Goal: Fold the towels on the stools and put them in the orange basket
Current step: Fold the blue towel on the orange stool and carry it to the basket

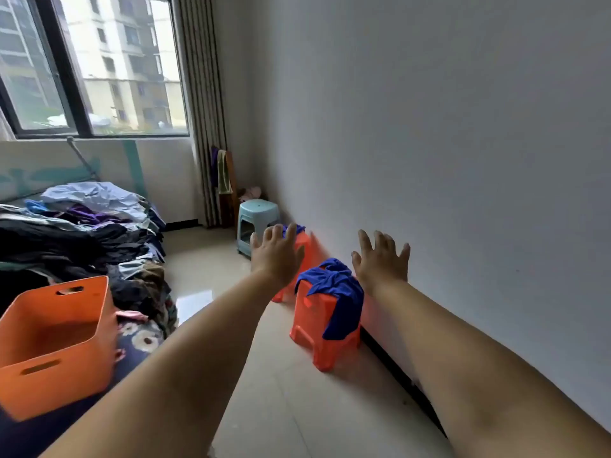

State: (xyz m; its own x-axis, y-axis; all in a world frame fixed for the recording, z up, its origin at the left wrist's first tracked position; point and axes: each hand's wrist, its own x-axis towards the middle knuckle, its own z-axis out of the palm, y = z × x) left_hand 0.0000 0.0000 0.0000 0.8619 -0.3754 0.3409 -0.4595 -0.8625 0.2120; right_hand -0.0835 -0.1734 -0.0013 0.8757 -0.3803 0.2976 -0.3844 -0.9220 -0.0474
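Above bare floor beside the wall, left hand (276, 256) and right hand (382, 259), fingers spread, empty.

no readable text, labels, or numbers

Head-height view, forward and down.

A heap of mixed clothes (82, 226) lies on the bed (142, 338) below the window (89, 64). A pale blue stool (258, 223) stands on the floor (281, 391) near the curtain (201, 94) in the corner.
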